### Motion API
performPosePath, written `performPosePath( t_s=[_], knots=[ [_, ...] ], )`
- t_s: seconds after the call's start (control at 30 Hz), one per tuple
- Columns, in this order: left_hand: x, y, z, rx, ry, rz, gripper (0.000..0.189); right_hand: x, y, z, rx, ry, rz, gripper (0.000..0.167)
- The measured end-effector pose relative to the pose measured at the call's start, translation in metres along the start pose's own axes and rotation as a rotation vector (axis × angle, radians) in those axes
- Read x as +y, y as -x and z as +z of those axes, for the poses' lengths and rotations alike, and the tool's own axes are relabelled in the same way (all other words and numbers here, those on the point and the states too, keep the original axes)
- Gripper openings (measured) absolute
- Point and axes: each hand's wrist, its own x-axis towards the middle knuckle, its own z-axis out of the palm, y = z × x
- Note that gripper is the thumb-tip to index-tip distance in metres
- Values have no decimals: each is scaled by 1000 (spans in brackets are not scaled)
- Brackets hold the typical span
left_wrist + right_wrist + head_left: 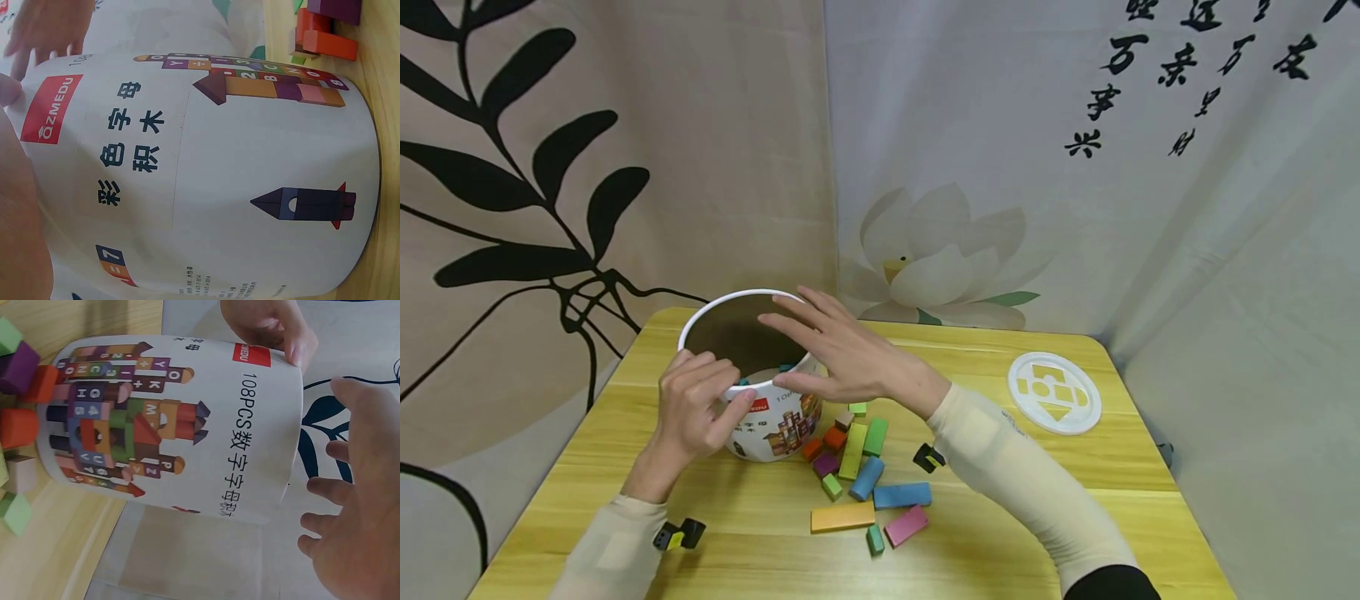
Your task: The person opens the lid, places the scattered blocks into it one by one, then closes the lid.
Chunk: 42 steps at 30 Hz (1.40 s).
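A white cylindrical block bucket (772, 429) with printed pictures stands on the table, its mouth turned up and blue pieces (786, 367) visible inside. My left hand (694, 408) grips its near-left rim, fingers over the edge and thumb outside. Over the right side of the rim, my right hand (850, 354) is spread with fingers extended and nothing held; in the right wrist view its fingers (328, 490) are apart from the bucket wall (250, 394). Wooden blocks lie right of the bucket, among them a yellow block (853, 451), an orange block (842, 517) and a pink block (906, 526).
A white round lid (1054, 392) with cut-out shapes lies at the right of the wooden table (1000, 517). Printed curtains (737, 125) hang behind the table's back edge. Small black clips (679, 534) are by the wrists.
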Motion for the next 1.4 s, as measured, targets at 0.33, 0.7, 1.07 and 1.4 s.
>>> performPosePath(
  t_s=[0.33,0.7,1.07,1.4],
  knots=[
    [1,-1,-2,-28,-4,-20,47,7,46,6,71,-19,-16,83],
    [1,1,-1,-6,2,-19,48,15,98,25,104,-21,-47,85],
    [1,0,0,0,8,-14,49,15,151,56,69,-61,9,78],
    [1,1,1,-5,10,-19,50,7,194,82,17,-82,26,74]
  ],
)
